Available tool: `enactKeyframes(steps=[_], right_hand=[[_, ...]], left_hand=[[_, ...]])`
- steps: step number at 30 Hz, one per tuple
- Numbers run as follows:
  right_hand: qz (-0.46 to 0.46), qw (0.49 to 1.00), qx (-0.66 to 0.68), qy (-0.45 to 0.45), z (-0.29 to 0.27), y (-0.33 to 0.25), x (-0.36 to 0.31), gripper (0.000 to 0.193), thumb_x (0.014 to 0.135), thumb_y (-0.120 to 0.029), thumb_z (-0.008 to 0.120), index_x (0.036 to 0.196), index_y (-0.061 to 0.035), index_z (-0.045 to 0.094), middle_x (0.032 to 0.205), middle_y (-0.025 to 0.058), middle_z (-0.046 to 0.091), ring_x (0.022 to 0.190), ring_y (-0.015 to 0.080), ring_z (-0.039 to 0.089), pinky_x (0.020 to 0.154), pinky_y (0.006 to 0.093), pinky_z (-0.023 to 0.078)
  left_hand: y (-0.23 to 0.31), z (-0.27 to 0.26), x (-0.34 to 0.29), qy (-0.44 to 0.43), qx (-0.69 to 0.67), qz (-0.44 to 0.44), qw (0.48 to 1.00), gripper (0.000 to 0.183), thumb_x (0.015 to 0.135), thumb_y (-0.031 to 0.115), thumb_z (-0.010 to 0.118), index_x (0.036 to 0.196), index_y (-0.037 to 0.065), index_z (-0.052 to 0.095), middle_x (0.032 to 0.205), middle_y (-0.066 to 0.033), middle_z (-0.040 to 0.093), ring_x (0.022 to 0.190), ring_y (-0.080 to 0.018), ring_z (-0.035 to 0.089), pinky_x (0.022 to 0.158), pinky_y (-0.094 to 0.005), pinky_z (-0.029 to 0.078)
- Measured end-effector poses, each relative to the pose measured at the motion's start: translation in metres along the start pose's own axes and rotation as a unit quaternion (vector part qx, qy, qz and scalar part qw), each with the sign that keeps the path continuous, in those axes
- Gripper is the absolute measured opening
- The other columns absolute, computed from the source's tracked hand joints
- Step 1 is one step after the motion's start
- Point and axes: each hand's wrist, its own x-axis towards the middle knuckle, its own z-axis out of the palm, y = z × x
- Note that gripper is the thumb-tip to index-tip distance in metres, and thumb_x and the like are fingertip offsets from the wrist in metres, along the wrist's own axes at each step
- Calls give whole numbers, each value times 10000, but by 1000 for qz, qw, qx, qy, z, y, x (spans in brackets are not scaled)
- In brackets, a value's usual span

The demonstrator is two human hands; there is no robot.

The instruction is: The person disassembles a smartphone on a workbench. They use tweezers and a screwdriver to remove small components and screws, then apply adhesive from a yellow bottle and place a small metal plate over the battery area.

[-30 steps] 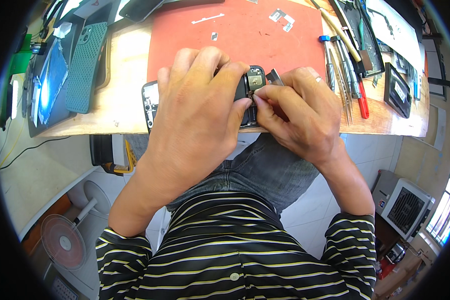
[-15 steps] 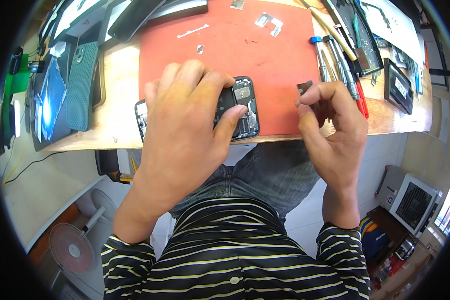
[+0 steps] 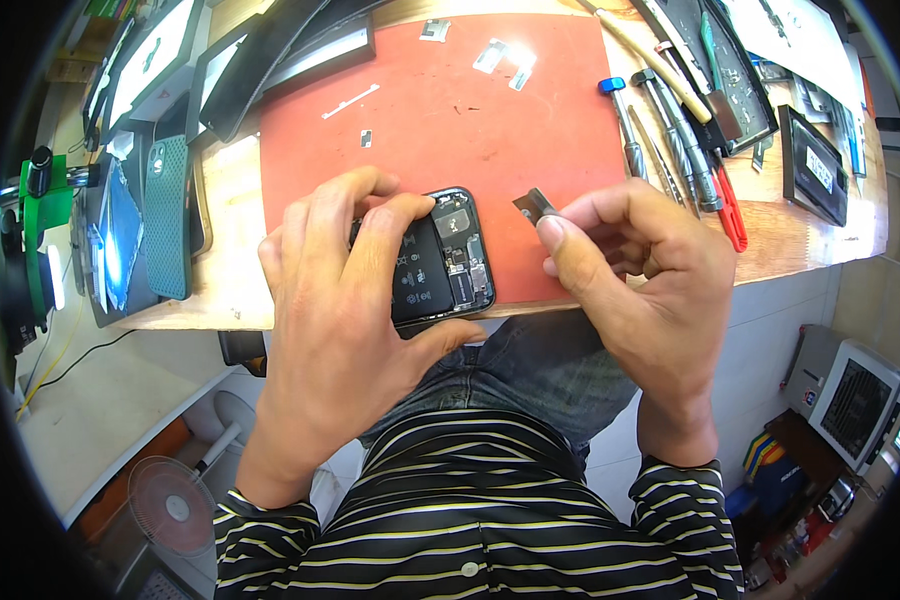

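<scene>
An opened smartphone (image 3: 480, 262) lies near the front edge of the red mat, its black battery (image 3: 420, 270) and small inner parts exposed. My left hand (image 3: 320, 275) holds it, fingers over the left part and far edge, thumb along the near edge. The phone's left end is hidden under that hand. To the right of the phone, my right hand (image 3: 655, 280) pinches a thin, flat, dark metal piece (image 3: 533, 205) between thumb and forefinger. The metal piece is raised above the mat, apart from the phone.
Small metal plates (image 3: 490, 56) and a thin strip (image 3: 351, 101) lie on the red mat (image 3: 420, 130). Screwdrivers (image 3: 680, 140) and red-handled pliers (image 3: 730, 205) sit at the right. A teal phone case (image 3: 168, 220) and black boxes (image 3: 320, 55) stand at the left.
My right hand has moved left toward the phone with the metal piece. My left thumb has shifted from the phone's inner face to its near edge, uncovering more of the battery.
</scene>
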Motion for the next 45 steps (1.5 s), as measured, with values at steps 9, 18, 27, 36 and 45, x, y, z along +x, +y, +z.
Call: enactKeyframes(steps=[9,18,27,36,45], right_hand=[[-22,999,-40,-30,2,-3,6,141,954,-84,779,860,7,724,725,1,692,659,39,624,597,207,479],[-45,997,-34,-51,8,-1,7,112,902,-44,781,870,7,687,762,72,687,641,141,691,588,273,548],[-127,986,-99,-52,11,4,6,139,890,12,778,818,10,659,744,61,668,617,101,682,546,243,530],[-170,980,-102,-35,15,4,5,160,827,21,794,776,-7,645,683,75,618,546,155,640,507,283,478],[-206,970,-128,-26,15,6,5,156,798,19,801,784,-21,651,693,92,610,563,248,627,514,347,469]], left_hand=[[-8,3,-1,1,-11,43,999,828,570,271,992,1292,88,631,1300,-113,617,1238,-336,578,1055,-484,353],[-14,9,-10,49,-44,66,996,833,607,272,984,1333,66,631,1313,-127,618,1165,-320,618,1021,-491,376],[-16,13,-12,67,-49,82,993,833,636,314,969,1341,43,618,1312,-165,608,1159,-354,616,1006,-514,427],[-16,13,-14,69,-42,86,993,814,692,369,952,1339,32,591,1371,-207,622,1209,-376,618,1027,-504,429],[-18,14,-17,77,-28,99,992,794,717,383,946,1330,24,591,1333,-204,638,1178,-375,624,997,-497,438]])
